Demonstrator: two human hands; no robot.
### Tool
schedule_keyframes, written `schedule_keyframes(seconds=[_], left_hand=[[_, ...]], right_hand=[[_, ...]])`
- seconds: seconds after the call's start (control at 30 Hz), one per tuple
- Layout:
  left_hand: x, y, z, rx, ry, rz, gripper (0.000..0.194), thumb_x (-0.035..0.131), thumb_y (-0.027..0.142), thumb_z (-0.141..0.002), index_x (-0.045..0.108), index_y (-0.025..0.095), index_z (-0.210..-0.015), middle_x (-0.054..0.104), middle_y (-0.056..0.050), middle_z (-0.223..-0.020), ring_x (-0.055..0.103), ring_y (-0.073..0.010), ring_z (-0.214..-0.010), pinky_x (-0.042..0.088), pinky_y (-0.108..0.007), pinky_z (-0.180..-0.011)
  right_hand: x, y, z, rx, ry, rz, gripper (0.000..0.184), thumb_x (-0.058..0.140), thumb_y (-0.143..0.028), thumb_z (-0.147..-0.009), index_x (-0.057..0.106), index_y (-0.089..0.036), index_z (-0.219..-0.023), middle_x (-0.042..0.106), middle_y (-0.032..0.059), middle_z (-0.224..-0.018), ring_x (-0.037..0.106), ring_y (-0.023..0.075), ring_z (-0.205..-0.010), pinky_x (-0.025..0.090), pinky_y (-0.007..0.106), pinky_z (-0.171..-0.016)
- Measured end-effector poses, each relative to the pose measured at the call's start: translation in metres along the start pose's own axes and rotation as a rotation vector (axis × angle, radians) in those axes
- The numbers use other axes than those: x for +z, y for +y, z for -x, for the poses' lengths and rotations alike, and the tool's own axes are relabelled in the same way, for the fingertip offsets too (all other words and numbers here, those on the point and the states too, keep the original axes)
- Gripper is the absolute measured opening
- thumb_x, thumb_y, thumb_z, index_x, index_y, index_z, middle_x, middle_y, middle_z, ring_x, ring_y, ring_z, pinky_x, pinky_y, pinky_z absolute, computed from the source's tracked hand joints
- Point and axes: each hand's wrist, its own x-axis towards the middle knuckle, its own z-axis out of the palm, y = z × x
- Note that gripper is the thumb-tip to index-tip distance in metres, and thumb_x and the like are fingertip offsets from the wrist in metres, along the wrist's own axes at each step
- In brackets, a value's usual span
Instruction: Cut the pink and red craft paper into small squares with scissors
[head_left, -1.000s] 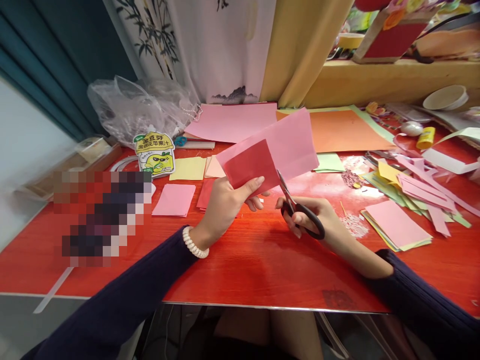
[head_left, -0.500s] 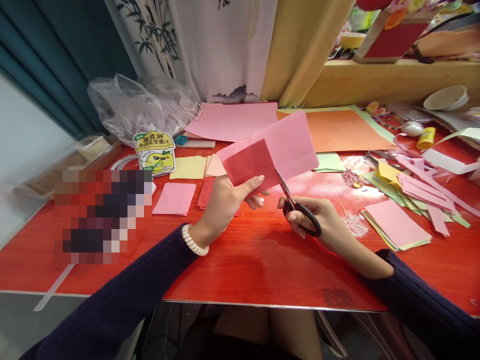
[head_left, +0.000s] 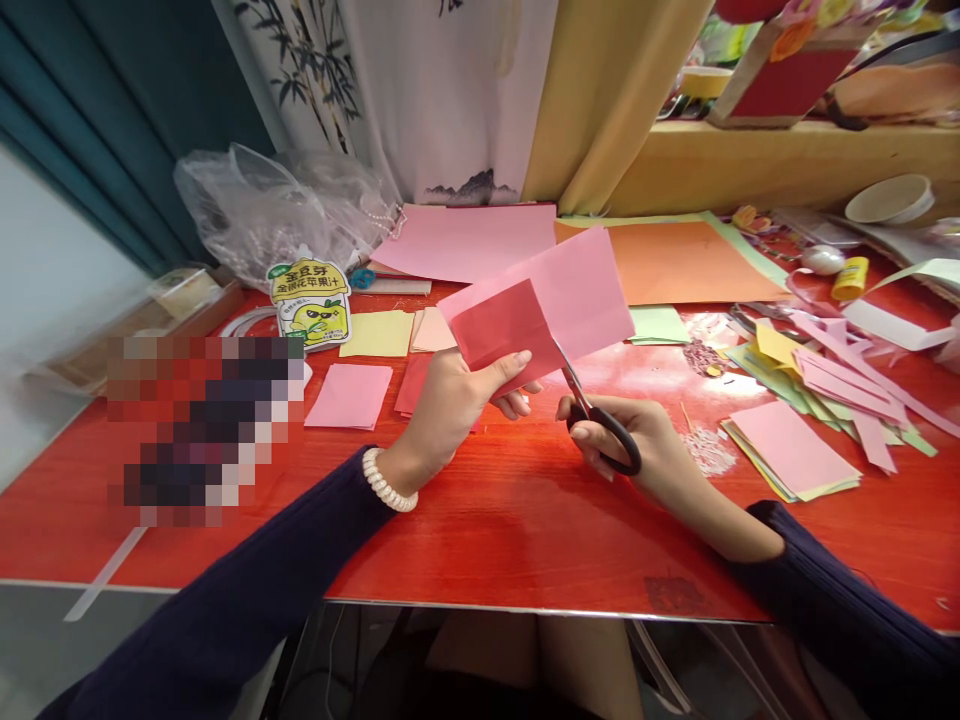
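Observation:
My left hand [head_left: 480,385] pinches two layered papers between thumb and fingers, above the table. The front one is a smaller red paper square [head_left: 499,325]; behind it sticks out a larger pink paper sheet [head_left: 589,290]. Black-handled scissors [head_left: 611,435] are in my right hand [head_left: 637,430], fingers through the loops. Their blades lie at the red square's right edge, over the lower edge of the pink sheet. The blade tips are partly hidden by the paper. Beneath my left hand, red cut squares [head_left: 411,390] lie on the table, partly covered.
On the red table [head_left: 480,540], pink squares [head_left: 349,395] and yellow squares [head_left: 375,335] lie left. At right are a stack of cut squares [head_left: 795,450], paper strips [head_left: 847,375] and a yellow glue stick [head_left: 852,278]. Large pink sheets [head_left: 472,240] and orange sheets [head_left: 667,260] lie behind.
The scissors' blades have drawn slightly back, lower along the red square's right edge. The held papers have shifted only a little.

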Motion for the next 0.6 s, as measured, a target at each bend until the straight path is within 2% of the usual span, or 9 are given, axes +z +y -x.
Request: schedule_keyframes(seconds=[0.13, 0.3, 0.6], left_hand=[[-0.001, -0.0021, -0.0001, 0.003, -0.012, 0.004, 0.025, 0.057, 0.029, -0.083, 0.064, 0.012, -0.066, 0.068, -0.005, -0.061, 0.061, -0.0118, -0.049, 0.051, -0.023, -0.05], [-0.0004, -0.0053, 0.0002, -0.004, -0.042, 0.018, 0.024, 0.058, 0.031, -0.083, 0.064, 0.013, -0.068, 0.066, -0.005, -0.055, 0.063, -0.0144, -0.051, 0.052, -0.025, -0.051], [0.0013, -0.005, 0.0005, -0.027, -0.028, 0.015, 0.022, 0.059, 0.032, -0.083, 0.064, 0.013, -0.073, 0.069, -0.006, -0.061, 0.062, -0.0132, -0.05, 0.052, -0.025, -0.051]], right_hand=[[0.0013, 0.0026, -0.0007, 0.01, 0.01, -0.036, 0.024, 0.059, -0.042, -0.084, 0.058, -0.018, -0.081, 0.04, -0.0069, -0.046, 0.032, 0.0066, -0.04, 0.021, 0.024, -0.043], [0.0015, 0.0036, -0.001, -0.01, 0.01, -0.044, 0.025, 0.057, -0.042, -0.086, 0.058, -0.018, -0.08, 0.042, -0.0063, -0.046, 0.033, 0.007, -0.041, 0.023, 0.024, -0.044], [0.0033, -0.0007, 0.0004, 0.016, 0.036, -0.006, 0.023, 0.062, -0.04, -0.083, 0.058, -0.017, -0.079, 0.041, -0.0073, -0.044, 0.032, 0.0061, -0.04, 0.021, 0.023, -0.043]])
